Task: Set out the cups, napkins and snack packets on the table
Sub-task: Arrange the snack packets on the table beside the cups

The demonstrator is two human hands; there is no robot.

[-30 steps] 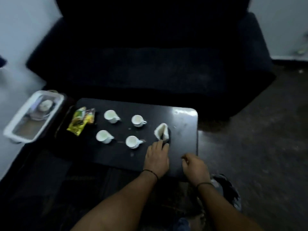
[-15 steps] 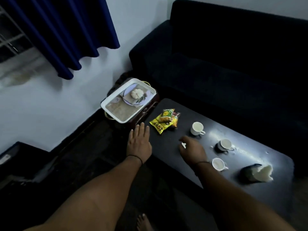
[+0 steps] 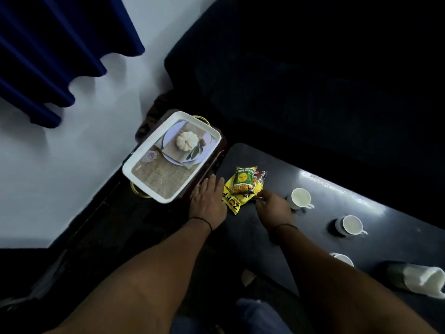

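Note:
A small pile of yellow and green snack packets (image 3: pixel 243 186) lies at the left end of the dark table (image 3: pixel 342 196). My left hand (image 3: pixel 208 201) rests flat and open just left of the pile, its fingers touching the edge. My right hand (image 3: pixel 273 206) sits at the pile's right corner with its fingertips pinched on the packet edge. Three white cups (image 3: pixel 301 198) (image 3: pixel 350 225) (image 3: pixel 343 259) stand in a line to the right, the nearest partly hidden by my right arm. A white napkin (image 3: pixel 423 280) stands in a dark holder at the far right.
A white tray (image 3: pixel 134 165) with a printed picture inside sits on a stool left of the table. A dark sofa (image 3: pixel 313 80) runs behind the table. Blue curtains (image 3: pixel 48 51) hang over the white wall at top left.
Both hands moved forward to the snack packets: the left from the table corner to the pile's left side, the right from near the cups onto the pile's right corner. The view swung further left.

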